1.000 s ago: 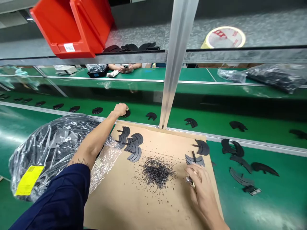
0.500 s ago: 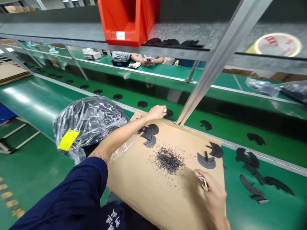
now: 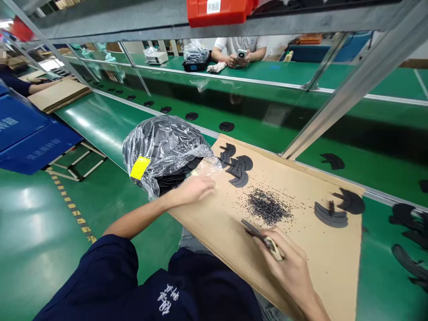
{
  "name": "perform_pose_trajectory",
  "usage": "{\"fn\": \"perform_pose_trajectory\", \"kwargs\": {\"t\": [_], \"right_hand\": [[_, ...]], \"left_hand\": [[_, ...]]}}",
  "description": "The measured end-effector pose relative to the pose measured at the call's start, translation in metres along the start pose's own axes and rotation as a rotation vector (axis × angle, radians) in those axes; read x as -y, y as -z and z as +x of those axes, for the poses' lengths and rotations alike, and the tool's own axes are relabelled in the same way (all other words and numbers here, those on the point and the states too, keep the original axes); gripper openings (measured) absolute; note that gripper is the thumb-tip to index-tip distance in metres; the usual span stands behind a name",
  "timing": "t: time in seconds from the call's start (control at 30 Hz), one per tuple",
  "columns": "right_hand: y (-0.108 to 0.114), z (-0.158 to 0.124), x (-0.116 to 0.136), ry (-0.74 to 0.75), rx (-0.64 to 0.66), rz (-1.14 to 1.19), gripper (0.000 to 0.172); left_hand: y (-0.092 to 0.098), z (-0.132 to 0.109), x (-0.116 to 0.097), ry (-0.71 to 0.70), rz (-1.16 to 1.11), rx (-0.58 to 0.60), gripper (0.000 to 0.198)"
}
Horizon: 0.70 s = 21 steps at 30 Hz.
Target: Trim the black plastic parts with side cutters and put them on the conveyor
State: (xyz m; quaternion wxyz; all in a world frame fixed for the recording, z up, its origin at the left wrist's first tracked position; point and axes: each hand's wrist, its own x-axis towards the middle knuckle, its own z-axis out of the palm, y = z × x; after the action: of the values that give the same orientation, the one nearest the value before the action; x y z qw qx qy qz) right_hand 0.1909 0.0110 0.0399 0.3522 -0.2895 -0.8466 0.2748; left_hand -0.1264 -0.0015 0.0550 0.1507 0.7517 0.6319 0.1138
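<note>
Head view: the left hand lies at the mouth of the clear bag of black parts, at nine o'clock of the cardboard sheet. It is blurred, so I cannot tell whether its fingers hold a part or only touch the film. The right hand, at six o'clock of the heap of trimmings, is closed round a small cutter whose tip points to ten o'clock. The work reads as fetching a piece for trimming; judged so, the next move calls for one part drawn free of the film and brought to the blades. Bare cardboard lies open between the hands. A fan of black parts sits at eleven o'clock of the heap and a cut stack at three. The sheet's near edge juts off the table over the lap, and a metal post meets its far edge at twelve.
</note>
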Motion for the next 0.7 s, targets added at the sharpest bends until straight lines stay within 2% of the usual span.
{"fn": "perform_pose_trajectory", "kwargs": {"t": [0.07,0.13,0.2,0.27,0.4,0.53,0.6,0.7], "right_hand": [[0.005,-0.004,0.000,-0.175,-0.054,0.030,0.012],[0.010,-0.007,0.000,-0.346,-0.091,0.063,0.025],[0.013,-0.009,-0.001,-0.488,-0.104,0.115,0.034],[0.013,-0.010,-0.003,-0.593,-0.108,0.184,0.039],[0.004,-0.008,-0.006,-0.728,-0.134,0.369,0.042],[-0.008,-0.002,-0.003,-0.824,-0.138,0.598,0.045],[-0.012,0.001,0.001,-0.860,-0.144,0.697,0.046],[-0.016,0.004,0.006,-0.875,-0.133,0.822,0.048]], "left_hand": [[0.006,-0.002,0.031,0.173,0.147,-0.090,0.018],[0.009,-0.007,0.052,0.262,0.228,-0.137,0.023],[0.007,-0.012,0.061,0.284,0.270,-0.161,0.025],[0.002,-0.016,0.061,0.263,0.247,-0.239,0.025],[-0.009,-0.019,0.044,0.168,0.034,-0.470,0.027],[-0.020,-0.018,0.010,0.032,-0.450,-0.605,0.025],[-0.027,-0.017,-0.012,-0.014,-0.679,-0.588,0.026],[-0.041,-0.015,-0.045,-0.027,-0.920,-0.493,0.026]]}}
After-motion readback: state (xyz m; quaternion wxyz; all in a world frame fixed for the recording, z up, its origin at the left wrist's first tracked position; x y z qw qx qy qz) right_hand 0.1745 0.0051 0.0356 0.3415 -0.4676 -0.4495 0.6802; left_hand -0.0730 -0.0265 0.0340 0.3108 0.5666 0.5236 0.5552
